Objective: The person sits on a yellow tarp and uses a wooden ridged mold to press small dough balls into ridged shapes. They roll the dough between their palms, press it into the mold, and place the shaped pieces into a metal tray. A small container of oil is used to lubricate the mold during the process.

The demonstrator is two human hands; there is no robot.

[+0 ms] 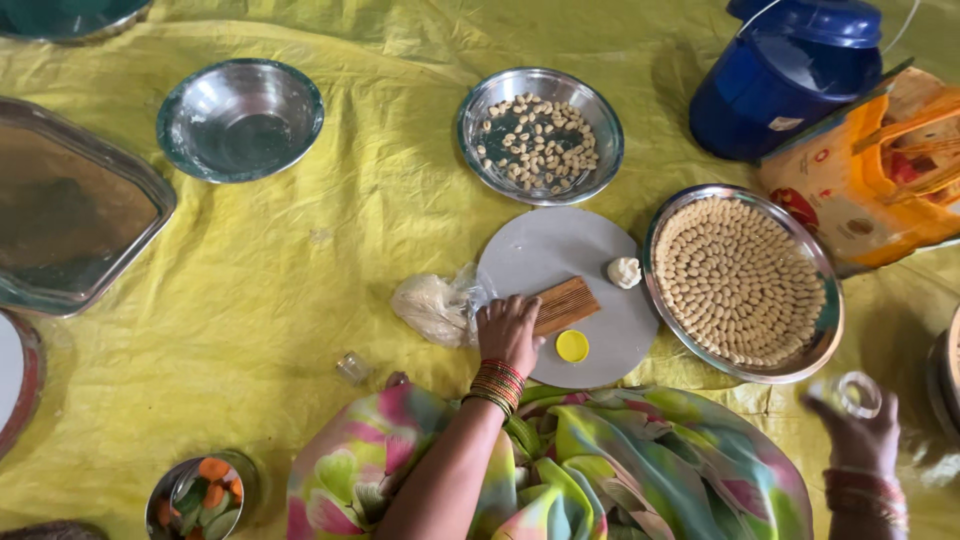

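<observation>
My left hand [508,332] rests on the near edge of a round grey board [560,255], its fingers on the end of a wooden comb [566,303] that lies on the board. A small lump of dough [624,272] and a yellow cap [572,346] also sit on the board. A clear bag of dough [436,307] lies just left of the hand. My right hand [858,430], blurred at the lower right, holds a small clear glass [858,392]. A steel plate [830,330] packed with small shaped dough pieces sits right of the board.
A steel bowl [605,125] with loose dough pieces stands behind the board, an empty steel bowl [240,118] to its left. A steel tray [70,210] lies far left. A blue lidded container [785,75] and orange packet [870,180] are at the back right. Yellow sheet [300,290] covers the floor.
</observation>
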